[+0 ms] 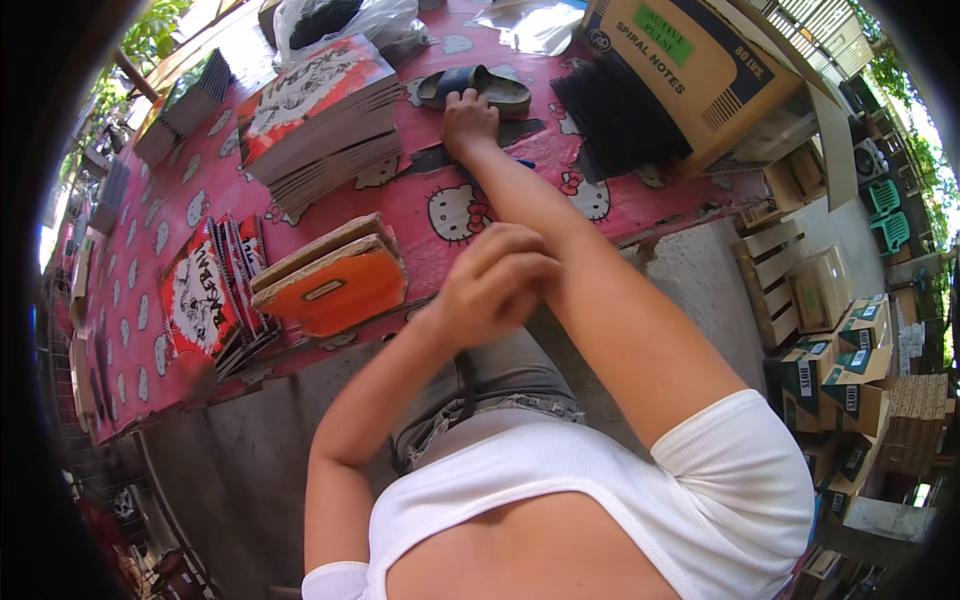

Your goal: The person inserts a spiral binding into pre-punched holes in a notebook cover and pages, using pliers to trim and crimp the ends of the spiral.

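At the far part of the pink, cartoon-cat-printed tablecloth [425,260], we find the right hand [470,120] against the near side of a dark, open-toed slide sandal [498,90]. Its fingers are bent and drawn close together, their tips at the strap; we cannot tell whether they pinch it or only rest on it. The sandal lies sole down, its length running across our view. We note a broad, dark blue strap [458,78] arching over the left part, a worn grey-brown footbed exposed to the right, and a thick, dark sole edge.

Nearer to us, the left hand [495,280] overlaps the right forearm in view. Its fingers are loosely curled and blurred; we cannot tell whether they touch the forearm or enclose anything.

Below the right wrist we see a dark, ragged-edged patch [430,158] on the cloth. Left of the sandal stands a tall stack of red-and-white covered notebooks [320,115]; beyond it lies a clear plastic bag [395,35] with dark contents. Right of the sandal we locate a bundle of black spiral binding coils [620,115], just beside a large brown cardboard carton [700,80] with an open flap. At the near edge, left of the left hand, stands an orange-faced block with rough brown edges [340,290]. Beside it on the left, we see a leaning group of red-and-white spiral notebooks [205,295].
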### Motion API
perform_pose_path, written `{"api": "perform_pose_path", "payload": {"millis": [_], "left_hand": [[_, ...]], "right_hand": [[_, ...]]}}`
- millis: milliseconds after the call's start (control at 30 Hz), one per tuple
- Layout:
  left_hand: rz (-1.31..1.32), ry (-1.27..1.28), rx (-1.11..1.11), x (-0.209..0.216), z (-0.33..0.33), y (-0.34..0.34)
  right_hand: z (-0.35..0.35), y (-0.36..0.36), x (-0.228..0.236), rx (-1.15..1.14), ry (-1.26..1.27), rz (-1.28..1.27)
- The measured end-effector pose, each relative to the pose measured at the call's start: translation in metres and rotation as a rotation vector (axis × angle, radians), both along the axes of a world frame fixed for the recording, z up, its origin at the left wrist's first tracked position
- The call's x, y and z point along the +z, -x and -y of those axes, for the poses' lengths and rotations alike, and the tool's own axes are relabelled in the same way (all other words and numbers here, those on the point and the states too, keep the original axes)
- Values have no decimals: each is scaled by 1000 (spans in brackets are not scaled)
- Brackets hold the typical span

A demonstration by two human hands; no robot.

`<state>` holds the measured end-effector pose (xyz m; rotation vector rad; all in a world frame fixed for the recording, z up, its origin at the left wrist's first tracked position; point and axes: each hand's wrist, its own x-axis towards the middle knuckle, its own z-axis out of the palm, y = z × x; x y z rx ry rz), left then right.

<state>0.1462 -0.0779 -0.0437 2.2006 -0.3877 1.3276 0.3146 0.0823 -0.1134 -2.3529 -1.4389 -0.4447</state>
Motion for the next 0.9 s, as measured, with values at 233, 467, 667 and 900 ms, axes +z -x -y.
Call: {"api": "perform_pose_path", "payload": {"millis": [233,467,667,900], "left_hand": [[170,-124,-400,48,48,2],[-47,60,-30,-1,5,3],[273,-171,-294,45,52,0],[1,-41,-70,9,-7,1]], "right_hand": [[2,0,2,3,40,-10],[1,-2,6,6,50,-37],[0,-1,1,15,33,-29],[2,1,3,20,22,-36]]}}
